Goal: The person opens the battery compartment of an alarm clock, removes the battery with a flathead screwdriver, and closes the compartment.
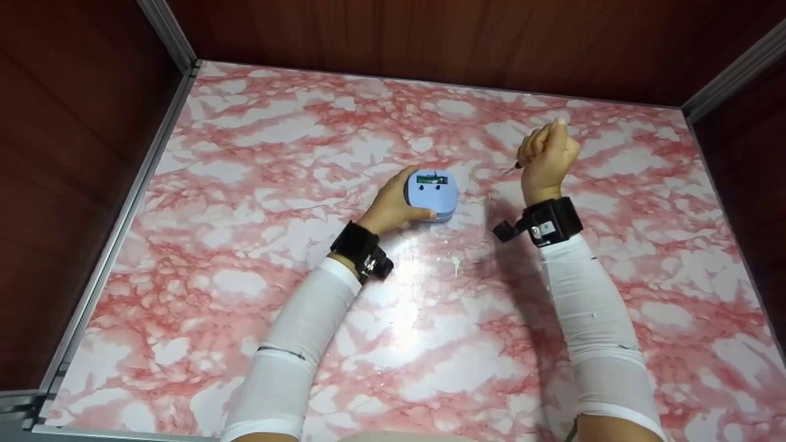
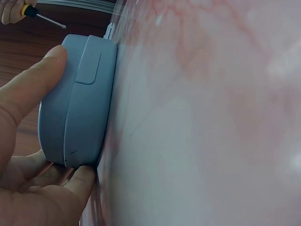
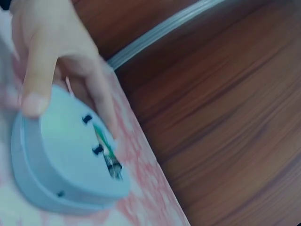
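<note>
A light-blue, rounded plastic device stands on the marbled tabletop, its upper face showing an open slot with green and metallic parts inside. Two small black holes or fittings sit beside that slot. My left hand grips the device from its left side, thumb along the near edge and fingers round the far side. To the right and raised above the table, my right hand holds a screwdriver with a black and yellow handle. The screwdriver's metal shaft points toward the device, apart from it.
The red-and-white tabletop is bounded by dark wood-grain panels at the back and sides, with metal strips along edges. Each wrist wears a black camera strap.
</note>
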A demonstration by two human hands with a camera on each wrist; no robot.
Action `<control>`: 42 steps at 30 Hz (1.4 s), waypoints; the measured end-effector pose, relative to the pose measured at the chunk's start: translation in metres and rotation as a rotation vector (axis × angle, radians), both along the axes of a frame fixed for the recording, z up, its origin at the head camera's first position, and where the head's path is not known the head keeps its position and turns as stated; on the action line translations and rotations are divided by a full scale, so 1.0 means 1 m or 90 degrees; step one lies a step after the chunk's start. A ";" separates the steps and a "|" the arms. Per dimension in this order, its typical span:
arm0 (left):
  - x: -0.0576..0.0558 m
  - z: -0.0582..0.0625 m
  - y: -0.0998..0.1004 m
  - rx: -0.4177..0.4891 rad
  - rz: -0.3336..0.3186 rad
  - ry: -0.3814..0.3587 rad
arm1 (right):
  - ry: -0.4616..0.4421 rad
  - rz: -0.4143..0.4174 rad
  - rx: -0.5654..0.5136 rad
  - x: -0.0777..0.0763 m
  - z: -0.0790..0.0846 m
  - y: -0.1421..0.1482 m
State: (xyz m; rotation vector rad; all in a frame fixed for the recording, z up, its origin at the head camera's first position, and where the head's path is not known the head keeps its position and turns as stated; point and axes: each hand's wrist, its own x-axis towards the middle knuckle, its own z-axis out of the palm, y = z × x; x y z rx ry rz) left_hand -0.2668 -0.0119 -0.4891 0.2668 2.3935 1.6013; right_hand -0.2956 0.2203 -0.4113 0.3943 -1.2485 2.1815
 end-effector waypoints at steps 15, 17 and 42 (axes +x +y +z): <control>0.001 0.000 0.000 -0.004 -0.016 0.007 | 0.001 -0.063 0.115 -0.008 0.001 0.043; 0.001 0.000 0.000 0.000 -0.017 0.008 | 0.015 -0.075 0.149 -0.008 0.002 0.049; 0.000 -0.001 -0.002 0.008 -0.009 0.008 | 0.053 -0.268 0.736 -0.016 -0.019 0.105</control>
